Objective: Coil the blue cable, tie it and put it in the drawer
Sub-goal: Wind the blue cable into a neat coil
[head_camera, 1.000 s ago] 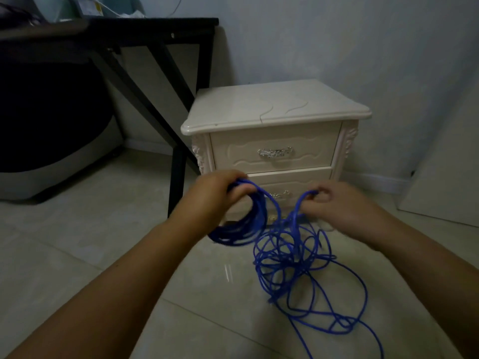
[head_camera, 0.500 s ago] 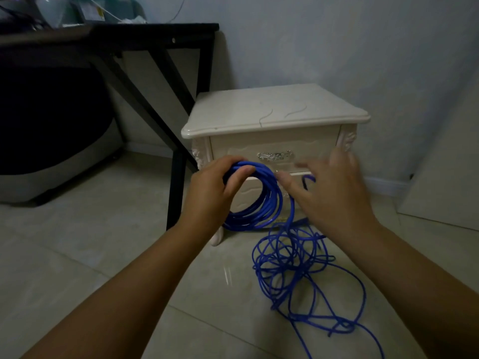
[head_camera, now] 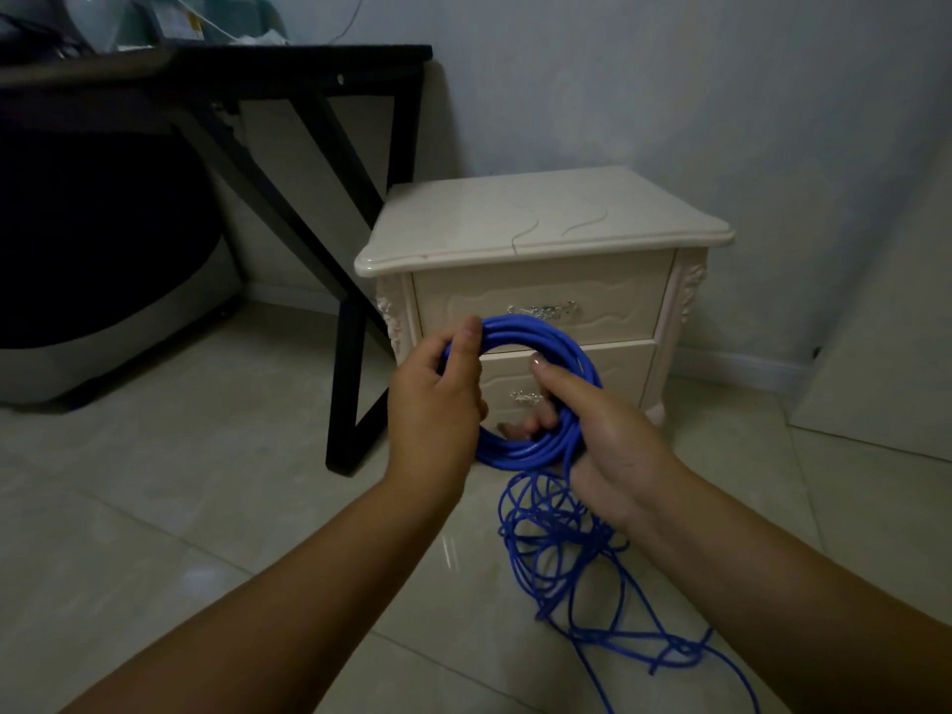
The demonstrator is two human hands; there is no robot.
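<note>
A home room: cream nightstand (head_camera: 541, 234), black desk (head_camera: 309, 69), tiled floor (head_camera: 154, 507).

Nightstand (head_camera: 515, 224) against wall (head_camera: 669, 69), desk (head_camera: 309, 69) to its left; cable coil (head_camera: 541, 334) before its drawers (head_camera: 608, 296), loose cable (head_camera: 559, 530) on floor (head_camera: 154, 507) beneath.

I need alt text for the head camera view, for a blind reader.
The left hand and the right hand hold a round coil of blue cable before a cream two-drawer bedside cabinet, drawers closed. The cable's loose remainder lies tangled on the pale tiled floor.
</note>
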